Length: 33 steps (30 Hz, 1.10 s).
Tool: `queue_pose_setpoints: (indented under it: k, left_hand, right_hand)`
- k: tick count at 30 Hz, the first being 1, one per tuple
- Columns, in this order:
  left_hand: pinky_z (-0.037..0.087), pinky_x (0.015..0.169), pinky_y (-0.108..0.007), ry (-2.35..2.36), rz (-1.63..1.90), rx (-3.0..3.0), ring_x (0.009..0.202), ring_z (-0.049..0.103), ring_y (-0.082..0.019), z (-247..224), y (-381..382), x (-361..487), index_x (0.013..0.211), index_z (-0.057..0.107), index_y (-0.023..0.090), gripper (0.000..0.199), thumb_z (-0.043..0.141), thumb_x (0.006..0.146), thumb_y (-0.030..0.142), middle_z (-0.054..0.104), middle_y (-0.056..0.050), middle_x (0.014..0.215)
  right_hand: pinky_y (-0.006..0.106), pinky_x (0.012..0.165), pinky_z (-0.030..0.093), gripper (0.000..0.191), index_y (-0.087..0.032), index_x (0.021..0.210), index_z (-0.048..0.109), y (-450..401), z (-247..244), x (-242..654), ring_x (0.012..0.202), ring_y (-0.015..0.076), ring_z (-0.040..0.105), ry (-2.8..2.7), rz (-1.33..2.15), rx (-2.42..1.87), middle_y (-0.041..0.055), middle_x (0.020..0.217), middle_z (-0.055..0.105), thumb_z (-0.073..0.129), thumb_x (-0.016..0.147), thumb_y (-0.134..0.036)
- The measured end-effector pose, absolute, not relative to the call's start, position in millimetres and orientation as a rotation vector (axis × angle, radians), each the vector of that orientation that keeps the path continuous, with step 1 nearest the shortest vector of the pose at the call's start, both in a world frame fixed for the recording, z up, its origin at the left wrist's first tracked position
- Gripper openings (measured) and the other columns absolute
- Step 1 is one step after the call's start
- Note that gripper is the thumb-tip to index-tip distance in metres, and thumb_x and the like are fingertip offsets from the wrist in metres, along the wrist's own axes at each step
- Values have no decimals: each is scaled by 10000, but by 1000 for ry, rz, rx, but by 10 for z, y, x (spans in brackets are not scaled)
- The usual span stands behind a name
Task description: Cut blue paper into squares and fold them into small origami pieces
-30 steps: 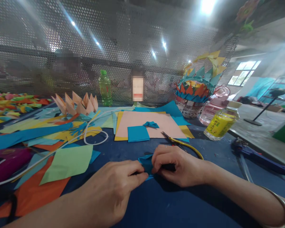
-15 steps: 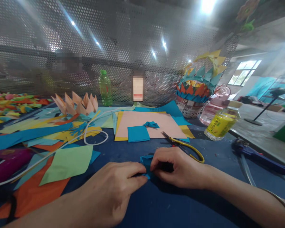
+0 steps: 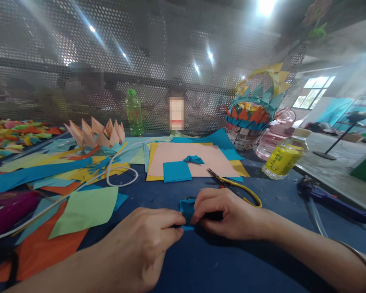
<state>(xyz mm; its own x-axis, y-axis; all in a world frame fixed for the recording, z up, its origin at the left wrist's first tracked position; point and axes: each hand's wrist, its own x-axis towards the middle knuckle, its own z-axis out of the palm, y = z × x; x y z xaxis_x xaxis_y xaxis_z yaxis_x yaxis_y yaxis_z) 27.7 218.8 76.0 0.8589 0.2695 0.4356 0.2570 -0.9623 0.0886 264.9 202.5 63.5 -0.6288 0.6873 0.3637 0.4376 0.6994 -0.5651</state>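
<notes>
A small piece of folded blue paper (image 3: 187,207) lies on the dark blue table between my two hands. My left hand (image 3: 151,232) pinches its left edge with thumb and fingers. On its right side, the curled fingers of my right hand (image 3: 224,213) grip the same paper and hide part of it. Just beyond, a stack of blue paper squares (image 3: 177,171) and a small folded blue piece (image 3: 193,159) rest on a pale pink sheet (image 3: 167,152). Scissors with yellow handles (image 3: 236,184) lie behind my right hand, their tips over the pink sheet.
Coloured paper scraps, a light green sheet (image 3: 87,211) among them, and a white cord (image 3: 122,183) cover the left side. Peach folded paper points (image 3: 97,134) stand behind. At right are a paper basket (image 3: 247,126), a yellow-labelled bottle (image 3: 285,156) and a blue glue gun (image 3: 335,203).
My left hand has shifted very slightly left along the paper's edge, and a little more of the blue paper shows between my hands. Otherwise the scene is the same.
</notes>
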Motion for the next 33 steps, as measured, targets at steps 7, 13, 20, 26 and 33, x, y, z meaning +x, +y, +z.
queue_pose_setpoints:
  k: [7,13,20,26,33]
  left_hand:
    - [504,694,-183,409,779,2947,765,663,-127,764,2162,288,777,646,180,362,340,761,-13,718,-23,846]
    - [502,640,-207,460,629,2957,711,638,-133,745,2193,274,979,643,201,429,331,767,-3,696,-19,924]
    - [502,708,-207,491,466,2992,838,634,-136,692,2231,271,1074,632,238,482,374,749,-8,663,-10,1046]
    - [499,645,-239,445,538,3052,785,632,-150,734,2189,291,1010,652,196,471,332,738,-18,668,-31,1007]
    - [478,571,-249,465,584,3100,691,602,-153,763,2151,303,916,664,180,458,310,721,-35,667,-39,904]
  right_hand:
    - [202,774,489,226,-99,873,735,2031,643,2652,809,115,624,-2373,590,-841,65,853,670,582,747,11]
    - [201,791,488,224,-125,859,719,2027,648,2658,826,107,622,-2391,574,-841,51,883,664,584,743,11]
    - [210,785,487,221,-116,858,720,2035,650,2668,825,117,624,-2421,545,-837,63,890,661,588,735,11]
    - [214,793,486,213,-120,857,710,2038,640,2671,834,121,621,-2439,518,-822,63,896,658,581,741,5]
    - [237,782,486,221,-126,866,706,2015,667,2670,827,137,611,-2491,434,-790,68,891,657,560,752,-5]
